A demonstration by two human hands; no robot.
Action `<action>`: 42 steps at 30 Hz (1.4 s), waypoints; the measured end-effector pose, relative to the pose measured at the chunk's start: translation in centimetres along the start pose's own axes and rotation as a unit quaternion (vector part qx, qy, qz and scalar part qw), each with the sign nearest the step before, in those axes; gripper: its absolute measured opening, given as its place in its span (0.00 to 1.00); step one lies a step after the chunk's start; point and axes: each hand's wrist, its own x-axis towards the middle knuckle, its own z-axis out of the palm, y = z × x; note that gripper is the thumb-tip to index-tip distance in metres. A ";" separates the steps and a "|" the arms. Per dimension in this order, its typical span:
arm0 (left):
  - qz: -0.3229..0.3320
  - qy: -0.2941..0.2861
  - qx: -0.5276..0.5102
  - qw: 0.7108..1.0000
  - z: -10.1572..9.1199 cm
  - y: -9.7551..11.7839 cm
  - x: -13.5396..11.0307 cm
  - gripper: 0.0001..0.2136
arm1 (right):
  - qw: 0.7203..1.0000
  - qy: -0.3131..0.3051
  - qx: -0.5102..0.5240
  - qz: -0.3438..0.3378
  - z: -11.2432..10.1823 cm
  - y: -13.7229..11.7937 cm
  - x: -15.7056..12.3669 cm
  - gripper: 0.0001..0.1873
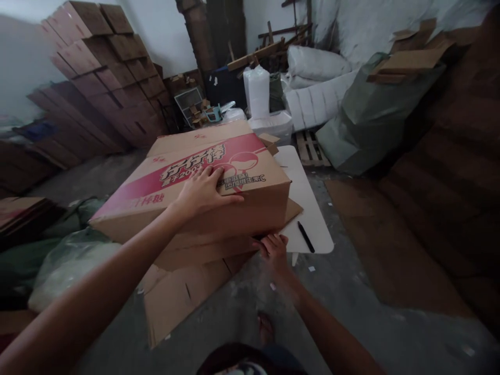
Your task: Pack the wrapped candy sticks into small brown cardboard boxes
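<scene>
A large cardboard box (238, 208) with a red printed band rests on a white table (312, 208). Flat on its top lies my left hand (201, 191), fingers spread and thumb along the near edge. My right hand (273, 245) is closed in a fist at the box's lower near edge, by the right corner. Something thin and dark pokes out on the left of that fist; I cannot make out what it is. Beneath the box, a brown cardboard flap (183, 291) hangs out towards me. A black pen-like marker (305, 237) lies on the table, right of my right hand.
Stacked cartons (113, 78) stand at the back left. White wrapped rolls (320, 94) and a green sack (375, 114) with cardboard sit at the back right. A flat cardboard sheet (375, 245) covers floor on the right. Clear plastic bags (74, 265) lie at left.
</scene>
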 end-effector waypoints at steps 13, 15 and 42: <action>-0.047 -0.001 -0.048 0.998 -2.8 -4.6 -1.0 0.48 | 0.992 -0.040 0.033 -0.119 -3.9 -3.8 1.9 0.16; -0.066 0.002 -0.048 0.997 -3.5 -5.6 -1.1 0.46 | 0.988 -0.044 0.036 -0.146 -4.7 -4.5 1.9 0.15; -0.471 0.351 -0.446 0.675 23.9 -7.3 -26.9 0.26 | 0.976 -0.119 -0.127 -0.131 -0.9 3.1 -2.6 0.17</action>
